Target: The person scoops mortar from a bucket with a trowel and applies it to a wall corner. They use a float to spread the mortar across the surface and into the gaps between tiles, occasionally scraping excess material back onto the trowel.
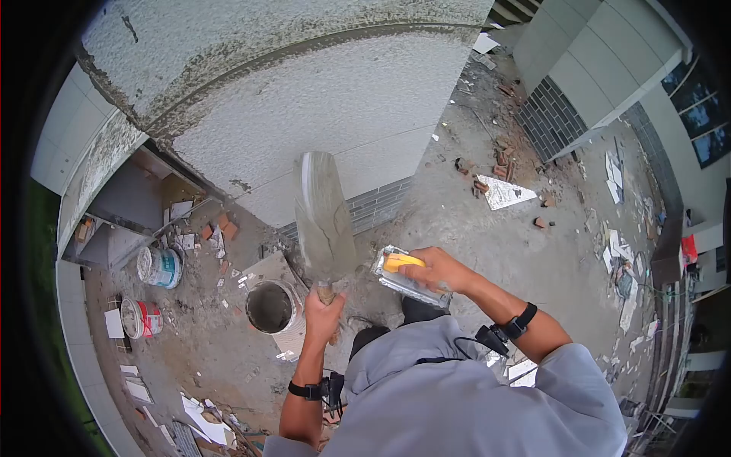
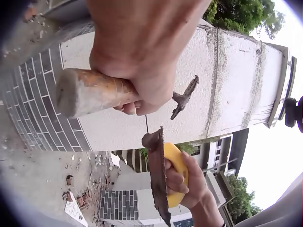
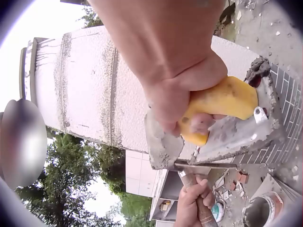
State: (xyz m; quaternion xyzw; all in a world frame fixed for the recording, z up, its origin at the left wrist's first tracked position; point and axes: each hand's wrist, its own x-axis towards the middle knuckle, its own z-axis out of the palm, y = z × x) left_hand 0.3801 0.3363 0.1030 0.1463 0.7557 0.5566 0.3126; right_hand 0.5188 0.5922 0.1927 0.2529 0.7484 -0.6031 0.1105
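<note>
My left hand (image 1: pixel 324 316) grips the wooden handle (image 2: pixel 94 92) of a long, mortar-smeared trowel (image 1: pixel 324 217), whose blade points away toward the white textured wall (image 1: pixel 304 114). In my right hand (image 1: pixel 442 270) is the yellow handle (image 3: pixel 222 99) of a rectangular metal float (image 1: pixel 411 288). In the left wrist view the float (image 2: pixel 157 177) stands edge-on, with grey mortar along its edges. The right wrist view shows a lump of mortar (image 3: pixel 258 70) at one corner of its plate. The two tools are apart.
A bucket of grey mortar (image 1: pixel 270 306) stands beside my left hand. Two more buckets, one blue-white (image 1: pixel 159 266) and one red-white (image 1: pixel 142 318), are at the left. Brick pieces (image 1: pixel 504 161) and white board scraps (image 1: pixel 509 193) litter the ground; a tiled pillar (image 1: pixel 552 118) rises at the right.
</note>
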